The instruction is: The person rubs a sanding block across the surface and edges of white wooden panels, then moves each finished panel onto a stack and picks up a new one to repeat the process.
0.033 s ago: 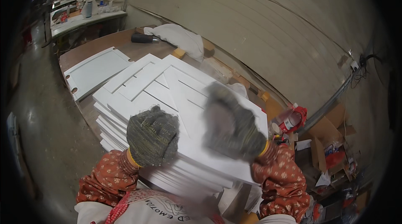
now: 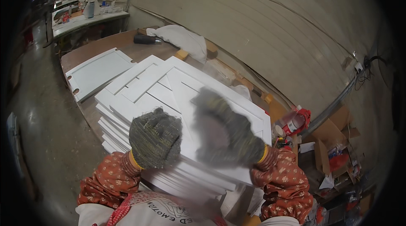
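Low in the frame's centre, the left hand (image 2: 155,138), gloved, has its fingers curled down onto the top panel (image 2: 177,86) of a white stack (image 2: 111,129). The right hand (image 2: 226,135), gloved and blurred, lies spread flat on the same panel; I cannot tell whether it grips. The stack sits mid-frame on a brown counter (image 2: 105,44). Upper left lies a single white door (image 2: 95,72).

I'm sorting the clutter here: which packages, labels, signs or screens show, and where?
Cardboard boxes: right of the white panel stack, brown, open, papers inside.
Red and white container: by the stack's right corner, its label too small to make out.
Pale jug: on the far bench, upper left.
No signs or screens visible.
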`<state>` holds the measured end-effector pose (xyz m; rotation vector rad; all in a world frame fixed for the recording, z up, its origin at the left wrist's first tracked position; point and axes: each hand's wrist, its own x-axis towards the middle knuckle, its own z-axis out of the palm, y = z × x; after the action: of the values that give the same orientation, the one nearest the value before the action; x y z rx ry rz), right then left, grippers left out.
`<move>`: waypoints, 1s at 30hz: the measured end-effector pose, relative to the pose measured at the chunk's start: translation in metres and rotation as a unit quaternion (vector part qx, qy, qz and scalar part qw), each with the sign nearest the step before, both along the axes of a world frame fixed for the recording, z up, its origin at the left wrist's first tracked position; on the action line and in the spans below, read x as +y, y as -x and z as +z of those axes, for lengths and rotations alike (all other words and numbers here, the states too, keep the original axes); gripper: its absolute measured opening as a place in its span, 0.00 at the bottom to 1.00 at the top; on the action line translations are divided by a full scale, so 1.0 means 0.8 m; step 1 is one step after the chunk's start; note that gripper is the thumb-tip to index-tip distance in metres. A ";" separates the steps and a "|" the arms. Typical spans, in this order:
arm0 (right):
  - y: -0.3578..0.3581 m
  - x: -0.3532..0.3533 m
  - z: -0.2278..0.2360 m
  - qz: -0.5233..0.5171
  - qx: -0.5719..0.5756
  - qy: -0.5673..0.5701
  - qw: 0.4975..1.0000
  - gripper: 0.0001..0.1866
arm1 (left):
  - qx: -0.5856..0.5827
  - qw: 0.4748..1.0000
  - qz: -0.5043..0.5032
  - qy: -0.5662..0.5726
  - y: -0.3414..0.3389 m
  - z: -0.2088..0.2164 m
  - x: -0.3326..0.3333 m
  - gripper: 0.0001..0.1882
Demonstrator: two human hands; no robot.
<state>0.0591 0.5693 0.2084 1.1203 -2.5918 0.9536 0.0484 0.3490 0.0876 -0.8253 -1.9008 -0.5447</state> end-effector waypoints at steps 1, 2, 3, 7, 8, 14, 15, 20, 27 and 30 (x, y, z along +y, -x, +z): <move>-0.004 -0.007 0.003 0.037 0.151 -0.113 0.981 0.46 | 0.006 1.000 -0.016 -0.001 0.001 0.002 0.006 0.23; 0.006 -0.001 -0.005 0.049 0.145 -0.082 0.985 0.46 | 0.016 1.000 -0.011 0.009 0.003 0.004 0.010 0.23; 0.022 0.008 -0.014 0.063 0.141 -0.057 0.986 0.46 | 0.038 0.999 -0.018 0.005 0.004 0.006 0.014 0.22; 0.040 -0.009 -0.004 0.076 0.028 -0.040 0.996 0.45 | 0.047 0.999 -0.014 -0.012 0.004 -0.005 0.006 0.22; 0.053 -0.013 -0.010 0.083 0.000 -0.018 0.996 0.44 | 0.042 0.999 -0.019 -0.007 0.000 0.000 0.007 0.22; 0.178 -0.083 -0.026 -0.005 -0.301 0.196 0.933 0.35 | 0.021 0.998 -0.039 0.032 0.002 -0.001 0.013 0.25; 0.204 -0.061 -0.048 0.014 -0.164 0.158 0.974 0.33 | 0.023 0.997 -0.073 0.017 0.000 0.005 0.026 0.24; 0.111 -0.095 0.007 0.108 0.106 -0.080 0.985 0.22 | -0.116 0.987 -0.092 -0.063 -0.015 0.009 0.010 0.23; 0.150 -0.109 -0.006 0.004 0.076 -0.010 0.997 0.20 | -0.070 0.995 -0.061 0.044 -0.008 -0.009 0.030 0.23; 0.131 -0.104 -0.002 0.014 0.058 -0.020 0.998 0.23 | -0.144 0.981 -0.117 0.055 -0.011 -0.006 0.018 0.24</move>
<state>-0.0460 0.4861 0.2067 1.1873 -2.5195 0.8207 0.0573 0.3636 0.0830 -1.0998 -2.1246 -0.7397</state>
